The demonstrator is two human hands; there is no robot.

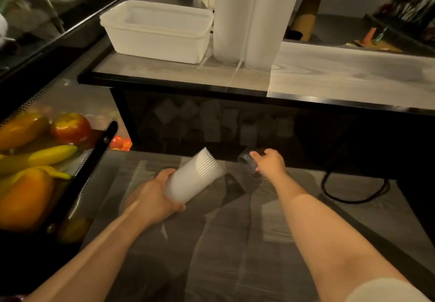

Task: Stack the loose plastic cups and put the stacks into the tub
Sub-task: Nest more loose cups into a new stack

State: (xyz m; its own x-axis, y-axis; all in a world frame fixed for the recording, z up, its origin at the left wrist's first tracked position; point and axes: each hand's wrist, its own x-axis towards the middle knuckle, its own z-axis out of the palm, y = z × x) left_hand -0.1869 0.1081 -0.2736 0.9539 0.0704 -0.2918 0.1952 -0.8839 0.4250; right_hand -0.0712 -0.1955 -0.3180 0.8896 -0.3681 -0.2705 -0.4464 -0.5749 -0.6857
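The left hand (153, 198) grips a stack (193, 177) of nested clear cups, with fingers and thumb curled round its narrow end. The stack is tilted, and its open rims point up and to the right, above the middle of the lower table (235, 231). The right hand (270, 161) reaches to the far edge of this table and holds a single cup (246, 160) between thumb and fingers. This cup lies on its side, its mouth turned to the left, and it is hard to see against the dark panel behind it. I cannot tell if it touches the table. The two hands are near each other but apart.

The tub (157, 31) is white and stands on the upper counter (329, 76), near its left end. Just beside the tub, on its right, two tall stacks of cups (247, 19) stand upright on the counter. The dark glossy front under the counter shows faint shapes of cups (211, 123), but whether they are reflections or real cups I cannot tell.

On the left there is a black mesh basket (94, 158) with fruit: a banana (47, 156), an apple (70, 127) and orange peppers (23, 198). A black cable (353, 193) lies at the right edge of the lower table.
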